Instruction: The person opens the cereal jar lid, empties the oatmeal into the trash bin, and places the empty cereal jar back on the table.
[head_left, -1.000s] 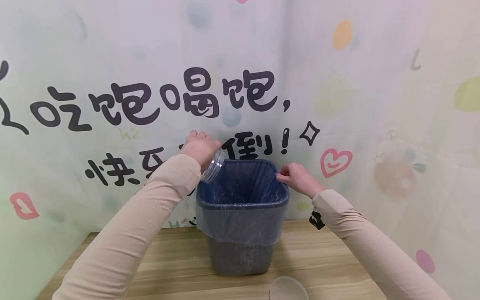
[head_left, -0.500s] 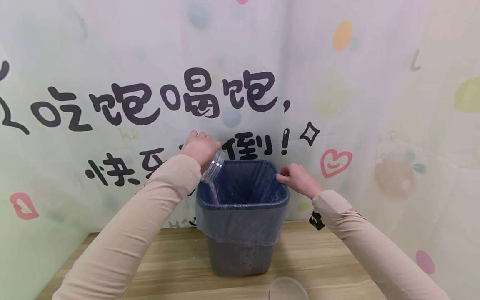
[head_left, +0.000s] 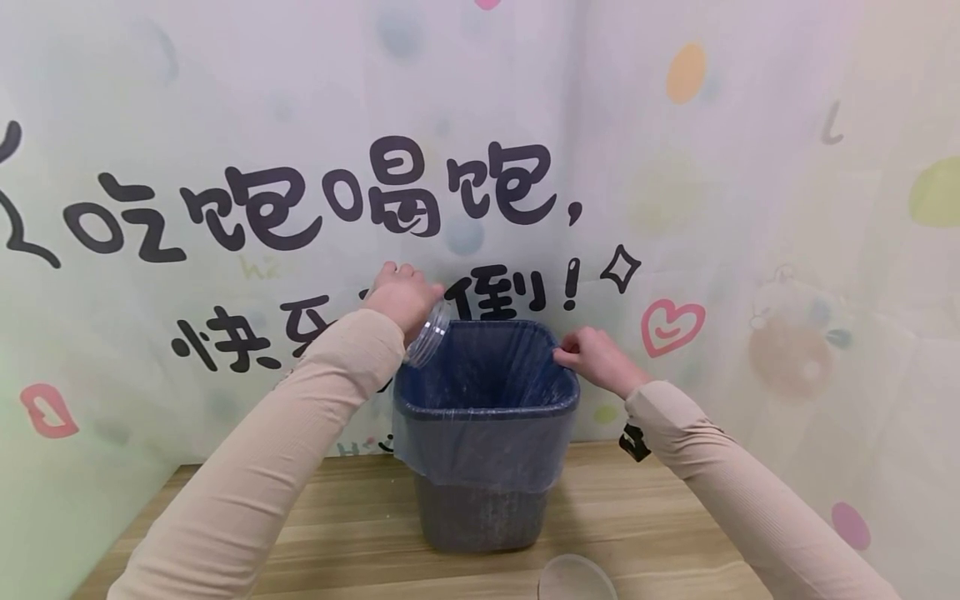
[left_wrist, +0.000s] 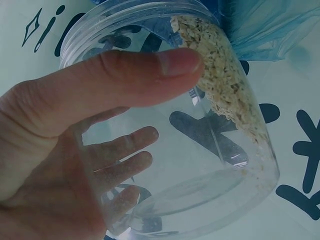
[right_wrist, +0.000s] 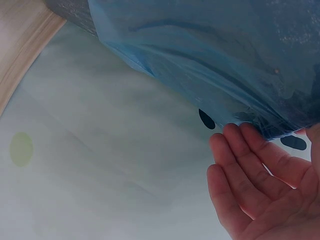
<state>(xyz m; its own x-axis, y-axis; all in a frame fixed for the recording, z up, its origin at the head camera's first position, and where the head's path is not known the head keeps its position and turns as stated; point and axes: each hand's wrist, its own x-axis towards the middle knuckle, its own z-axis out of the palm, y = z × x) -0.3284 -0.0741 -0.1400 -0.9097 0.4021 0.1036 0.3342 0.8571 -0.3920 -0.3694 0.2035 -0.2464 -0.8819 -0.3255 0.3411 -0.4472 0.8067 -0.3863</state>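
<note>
My left hand (head_left: 405, 298) grips a clear plastic jar (head_left: 431, 335), tipped with its mouth over the left rim of a dark bin (head_left: 480, 518). In the left wrist view, the thumb and fingers wrap the jar's sides. Pale flakes resembling oats (left_wrist: 222, 75) lie along its lower wall, up to the mouth. A blue, see-through bag (head_left: 480, 450) lines the bin and folds over its rim. At the right rim, my right hand (head_left: 596, 360) pinches the bag-covered edge; the right wrist view has its other fingers extended below. The bin's bottom is not visible.
The bin stands on a wood-grain table (head_left: 337, 525). A round, translucent disc resembling a lid (head_left: 576, 578) lies in front of it, cut off by the frame. A printed cloth backdrop (head_left: 637, 125) hangs close behind the bin.
Half a second ago a thin stream fell from the jar into the bin; now no stream is visible in the head view. Both hands and the bin have stayed in place.
</note>
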